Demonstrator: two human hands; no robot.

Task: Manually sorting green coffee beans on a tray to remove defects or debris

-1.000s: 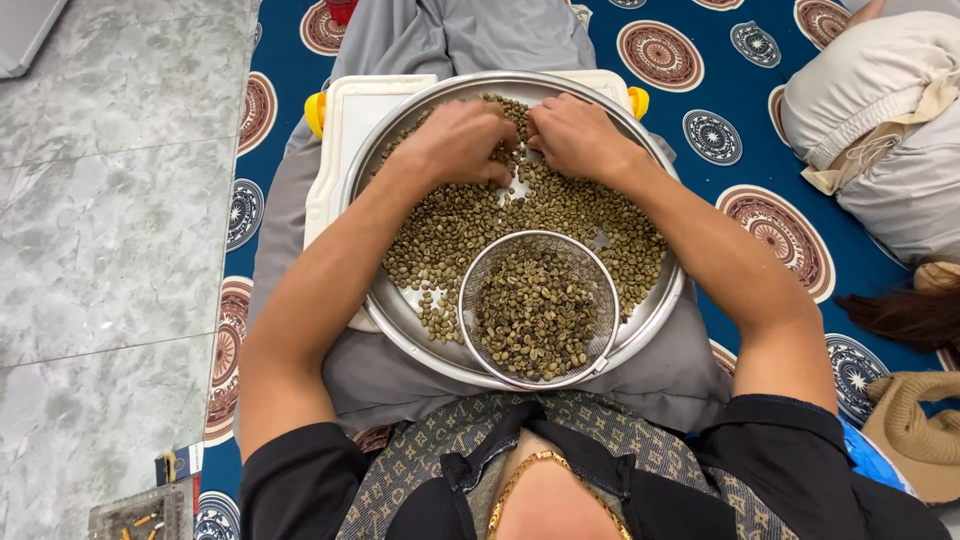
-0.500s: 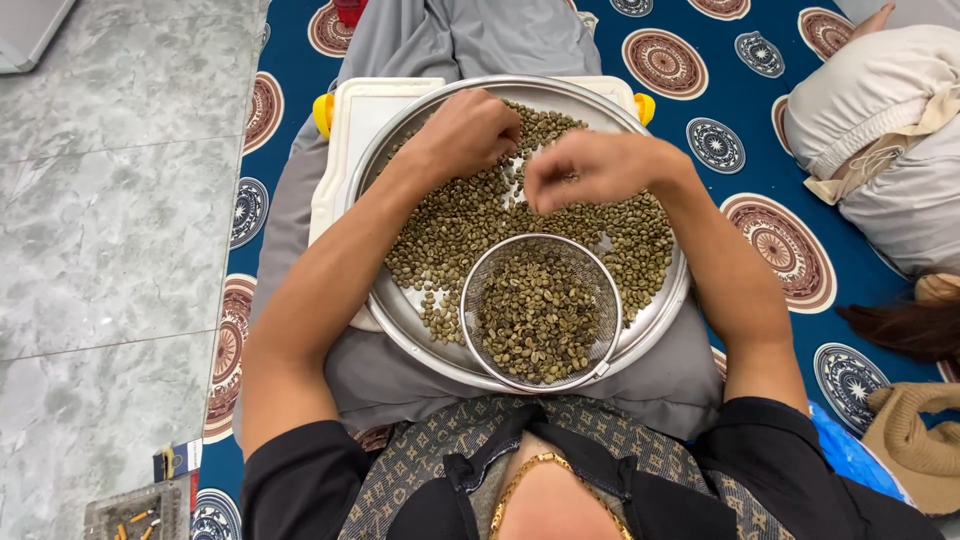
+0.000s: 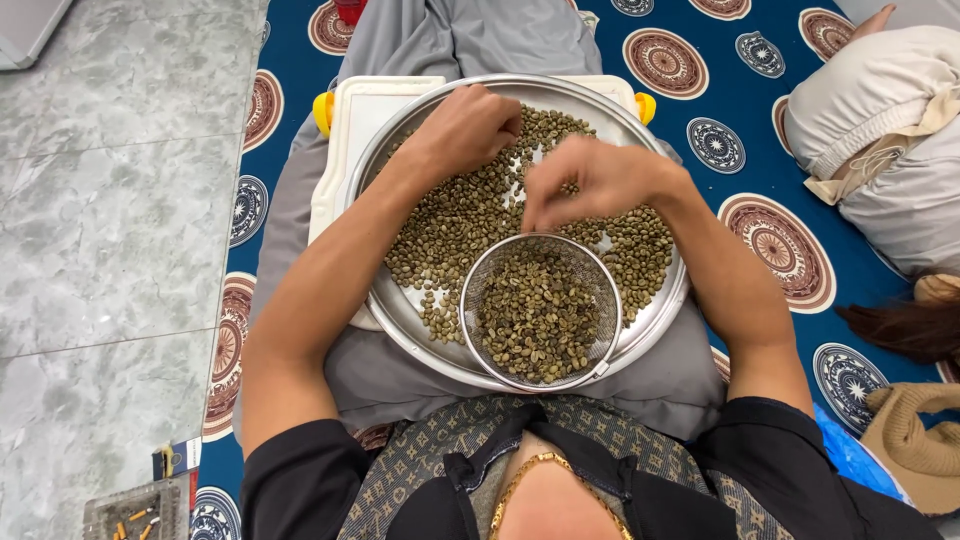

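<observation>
Head view, left hand (image 3: 468,128) curled on beans (image 3: 450,220), right hand (image 3: 590,180) pinching beans above mesh sieve (image 3: 540,310).

Sieve (image 3: 538,310) in tray (image 3: 400,320) — beans (image 3: 450,225) behind.

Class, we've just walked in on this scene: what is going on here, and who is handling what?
A seated person has a round metal tray on their lap, spread with greenish beans. The left hand rests on the beans at the tray's far side. The right hand is raised, fingers pinched together, just beyond a wire mesh sieve that sits in the tray's near part and holds more beans. A white board lies beneath the tray.
</observation>
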